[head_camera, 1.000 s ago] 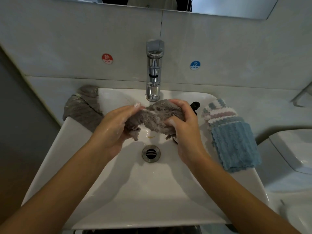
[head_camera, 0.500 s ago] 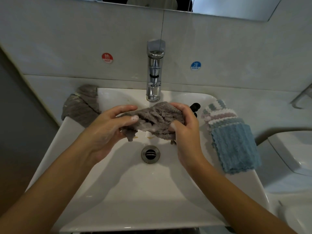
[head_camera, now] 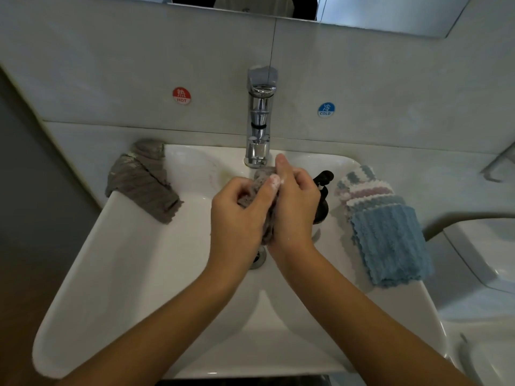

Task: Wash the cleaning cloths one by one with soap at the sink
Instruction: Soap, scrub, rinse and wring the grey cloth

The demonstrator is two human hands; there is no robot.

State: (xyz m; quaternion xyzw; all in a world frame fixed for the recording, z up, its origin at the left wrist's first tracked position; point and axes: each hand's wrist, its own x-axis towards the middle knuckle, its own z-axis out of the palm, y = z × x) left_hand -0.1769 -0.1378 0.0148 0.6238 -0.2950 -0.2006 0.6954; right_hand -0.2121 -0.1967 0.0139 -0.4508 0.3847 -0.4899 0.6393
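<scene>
While the fingers [head_camera: 271,181] of both hands curl tightly round it, the grey cloth [head_camera: 260,176] sits bunched at frame centre, just below the faucet [head_camera: 260,115]. Left hand [head_camera: 239,215] and right hand [head_camera: 295,201] press together over the sink [head_camera: 139,274], with suds on one fingertip. Another grey cloth [head_camera: 142,182] drapes the basin's upper left rim; a blue cloth stack [head_camera: 387,240] lies at right.

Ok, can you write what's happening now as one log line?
step: scrubbing | left hand, right hand: grip grey cloth | over sink
</scene>
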